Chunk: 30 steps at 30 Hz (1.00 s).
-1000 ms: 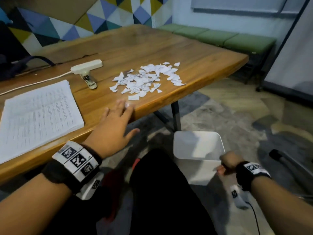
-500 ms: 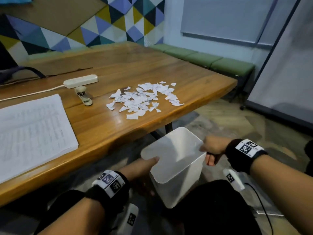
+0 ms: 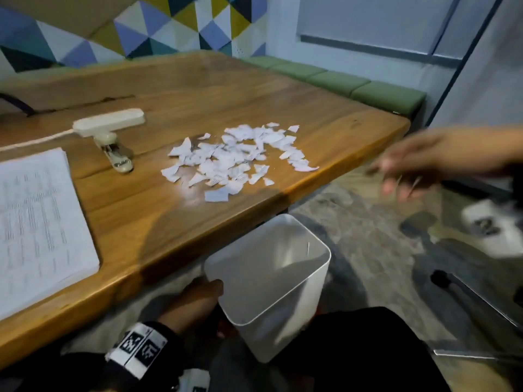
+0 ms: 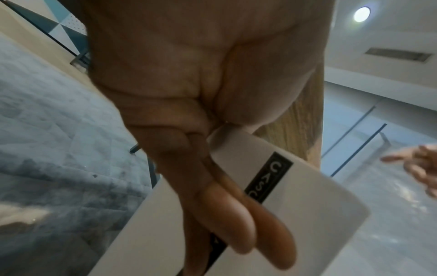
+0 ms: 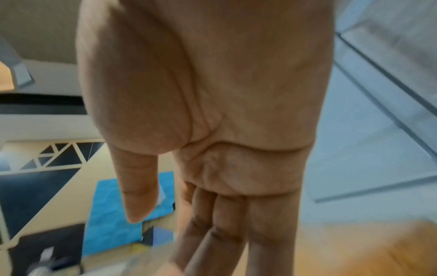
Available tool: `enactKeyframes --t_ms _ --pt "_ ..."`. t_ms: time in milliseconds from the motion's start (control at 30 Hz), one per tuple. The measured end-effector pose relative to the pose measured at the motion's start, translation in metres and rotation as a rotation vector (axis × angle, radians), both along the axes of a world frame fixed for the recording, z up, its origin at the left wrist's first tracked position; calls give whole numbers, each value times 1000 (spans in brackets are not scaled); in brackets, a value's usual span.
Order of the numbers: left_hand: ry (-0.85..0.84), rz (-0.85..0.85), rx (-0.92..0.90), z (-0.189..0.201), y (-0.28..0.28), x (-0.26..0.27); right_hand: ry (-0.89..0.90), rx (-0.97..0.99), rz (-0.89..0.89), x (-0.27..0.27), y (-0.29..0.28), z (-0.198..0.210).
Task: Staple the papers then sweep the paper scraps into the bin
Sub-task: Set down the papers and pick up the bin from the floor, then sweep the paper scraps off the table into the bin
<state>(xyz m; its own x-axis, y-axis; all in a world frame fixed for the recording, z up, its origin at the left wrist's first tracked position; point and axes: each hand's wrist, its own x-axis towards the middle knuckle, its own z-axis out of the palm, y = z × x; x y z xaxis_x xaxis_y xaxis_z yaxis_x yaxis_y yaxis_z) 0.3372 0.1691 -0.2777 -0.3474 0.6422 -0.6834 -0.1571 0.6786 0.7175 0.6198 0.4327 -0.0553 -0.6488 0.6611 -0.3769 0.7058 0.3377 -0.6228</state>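
Dozens of paper scraps (image 3: 237, 157) lie near the wooden surface's (image 3: 175, 222) edge, with the bin (image 3: 268, 287) held just below that edge, probably to catch them. Stapler (image 3: 119, 158) and papers (image 3: 36, 227) sit further left. The left wrist view shows the left hand (image 4: 208, 149) gripping the bin's wall. The right wrist view shows the right hand (image 5: 212, 130) flat, fingers straight, empty, seemingly ready to sweep.

The head view looks forward and down over the desk (image 3: 175, 222) and bin (image 3: 271, 292), while each wrist view peers close along its palm, the left sharing that bin (image 4: 295, 196).
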Motion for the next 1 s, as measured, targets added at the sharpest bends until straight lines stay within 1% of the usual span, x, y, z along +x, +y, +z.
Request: enactKeyframes --t_ms 67,100,167,233,300,367,400,467,533,600,700,733,767,800,833,900,933,1000 --pt "-36 -7 -25 -3 0 -7 47 139 -72 -12 11 59" --pt "-53 -21 -39 -3 1 -10 73 191 -114 -22 17 79" --pt "-69 -52 -68 -2 7 -16 139 291 -148 -53 32 101" --pt "-73 -63 -103 -2 16 -19 177 342 -124 -95 46 105" --pt "-80 -53 -118 -4 22 -20 124 408 -105 -139 64 94" --pt "-78 -19 -104 -5 24 -21 -50 462 -64 -175 70 75" --pt "-77 -11 -93 -6 24 -21 -144 524 -38 -191 72 62" --pt "-80 -8 -80 -9 25 -25 -254 593 40 -206 70 27" --pt "-83 0 -82 -14 28 -30 -228 521 82 -208 62 -11" --pt "-80 -7 -85 -16 30 -31 -133 386 70 -202 55 -45" --pt "-61 -30 -88 -12 34 -25 127 89 -17 -185 43 -68" --pt "-61 -39 -88 -11 35 -23 188 27 -40 -180 43 -72" --pt "-68 -48 -90 -8 36 -20 230 16 -42 -174 42 -76" --pt "-84 -54 -92 -6 37 -18 236 70 -20 -168 41 -80" --pt "-108 -50 -90 -3 37 -16 208 164 15 -161 38 -84" --pt "-135 -36 -55 1 36 -12 123 367 133 -149 29 -88" --pt "-132 -28 -30 3 36 -11 91 436 174 -145 24 -91" --pt "-114 -20 17 6 36 -8 71 487 192 -141 12 -94"
